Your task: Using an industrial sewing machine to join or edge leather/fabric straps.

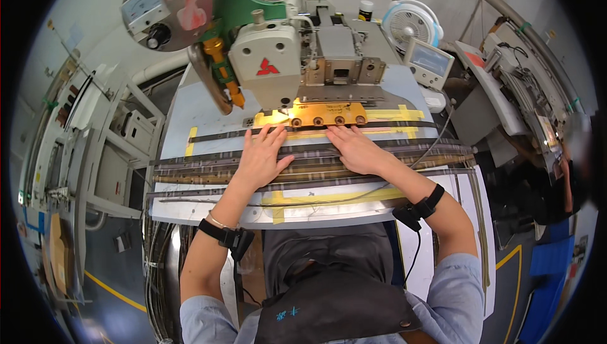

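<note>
Both my hands lie on the work table, on long dark strips (pixel 316 152) that run from side to side. My left hand (pixel 258 154) is open, its fingers stretched forward and its thumb pointing right. Its fingertips press a narrow dark strip close below the lit needle area of the industrial sewing machine (pixel 265 60). To the right my right hand (pixel 355 150) also lies flat and open, fingertips at the lower edge of a yellow guide plate (pixel 329 114) with several round screws. What lies directly beneath my fingers is hidden.
Yellow tape (pixel 278 208) marks the pale table (pixel 208 214) near its front edge. A thin grey cord (pixel 430 138) crosses the right side. Behind stand a small screen (pixel 428 63) and a white fan (pixel 412 25). An orange-and-green nozzle-like part (pixel 222 72) hangs at left.
</note>
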`<action>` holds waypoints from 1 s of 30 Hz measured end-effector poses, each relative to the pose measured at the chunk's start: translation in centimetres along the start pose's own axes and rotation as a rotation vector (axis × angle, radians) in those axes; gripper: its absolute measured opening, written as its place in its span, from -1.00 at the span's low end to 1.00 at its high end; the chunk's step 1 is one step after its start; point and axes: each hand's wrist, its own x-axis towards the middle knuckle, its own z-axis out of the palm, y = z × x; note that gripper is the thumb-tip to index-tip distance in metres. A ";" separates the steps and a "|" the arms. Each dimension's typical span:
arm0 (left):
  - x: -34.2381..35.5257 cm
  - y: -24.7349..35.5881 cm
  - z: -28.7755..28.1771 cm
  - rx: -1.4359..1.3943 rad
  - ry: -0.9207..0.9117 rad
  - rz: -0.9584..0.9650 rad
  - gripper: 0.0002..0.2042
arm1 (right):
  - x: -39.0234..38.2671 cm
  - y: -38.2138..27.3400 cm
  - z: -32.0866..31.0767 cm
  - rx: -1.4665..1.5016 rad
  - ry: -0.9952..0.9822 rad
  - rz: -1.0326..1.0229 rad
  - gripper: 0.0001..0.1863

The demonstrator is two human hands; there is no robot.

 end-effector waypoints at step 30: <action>-4.9 4.9 -3.3 -0.101 -0.050 -0.058 -0.39 | -12.4 16.3 -4.4 -0.126 0.495 0.705 -0.77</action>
